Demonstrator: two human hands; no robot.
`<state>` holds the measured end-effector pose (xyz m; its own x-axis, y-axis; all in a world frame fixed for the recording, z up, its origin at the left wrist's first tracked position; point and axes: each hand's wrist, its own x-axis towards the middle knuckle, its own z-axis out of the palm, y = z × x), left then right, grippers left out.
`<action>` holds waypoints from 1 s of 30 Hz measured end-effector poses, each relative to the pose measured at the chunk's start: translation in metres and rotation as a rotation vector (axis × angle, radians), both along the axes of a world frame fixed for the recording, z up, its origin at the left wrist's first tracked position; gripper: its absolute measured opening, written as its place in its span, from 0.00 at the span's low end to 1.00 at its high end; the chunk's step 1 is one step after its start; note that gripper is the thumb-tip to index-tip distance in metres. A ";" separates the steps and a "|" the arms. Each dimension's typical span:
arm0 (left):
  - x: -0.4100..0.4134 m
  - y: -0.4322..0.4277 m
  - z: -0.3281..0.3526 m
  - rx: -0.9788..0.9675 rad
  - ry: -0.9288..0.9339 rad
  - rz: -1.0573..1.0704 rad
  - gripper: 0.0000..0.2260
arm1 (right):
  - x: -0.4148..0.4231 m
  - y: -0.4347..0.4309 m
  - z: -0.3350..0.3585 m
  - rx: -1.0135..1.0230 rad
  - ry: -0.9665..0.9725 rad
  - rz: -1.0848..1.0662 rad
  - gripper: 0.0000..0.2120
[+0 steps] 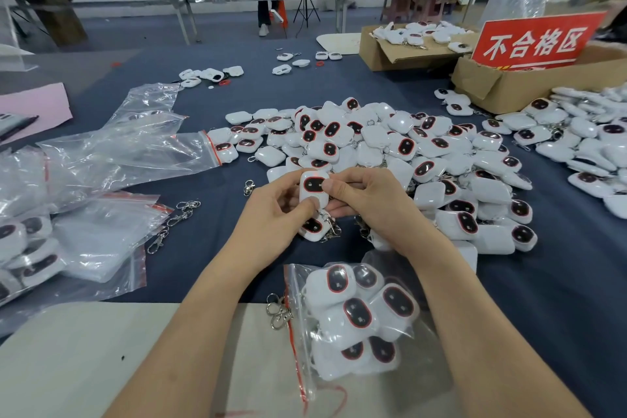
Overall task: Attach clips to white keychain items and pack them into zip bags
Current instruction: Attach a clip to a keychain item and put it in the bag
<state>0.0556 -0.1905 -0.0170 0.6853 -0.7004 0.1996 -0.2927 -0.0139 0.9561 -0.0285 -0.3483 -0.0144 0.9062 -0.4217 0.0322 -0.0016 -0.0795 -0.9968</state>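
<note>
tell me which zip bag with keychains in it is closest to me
The zip bag right in front of you, at the bottom centre; the other filled bags sit at the far left.

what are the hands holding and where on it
One white keychain item: the left hand has its grip on the lower end, the right hand on the right side, thumb on the dark face.

Both bare forearms (pixel 190 316) reach in over the near edge of the worktop (pixel 543 282) and converge toward its middle. The left hand (pixel 274 210) is curled, thumb pressing the lower face of a white keychain item (pixel 314 188). The right hand (pixel 369 204) is curled, thumb tip on the item's right side, fingers behind it.
</note>
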 end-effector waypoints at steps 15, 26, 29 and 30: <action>-0.008 -0.008 -0.009 0.020 -0.146 0.088 0.19 | -0.002 0.010 0.006 0.011 -0.049 -0.041 0.13; -0.007 -0.004 -0.006 0.000 -0.128 0.131 0.19 | -0.008 0.012 0.014 0.216 -0.131 0.184 0.20; -0.009 -0.004 0.000 -0.036 -0.150 0.191 0.19 | -0.007 0.018 0.014 0.190 -0.188 0.118 0.19; -0.010 -0.004 0.001 -0.052 -0.154 0.207 0.19 | -0.007 0.020 0.014 0.190 -0.202 0.103 0.19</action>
<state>0.0456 -0.1950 -0.0163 0.7717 -0.5345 0.3446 -0.4306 -0.0403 0.9017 -0.0351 -0.3281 -0.0006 0.9278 -0.3436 0.1453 0.1966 0.1193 -0.9732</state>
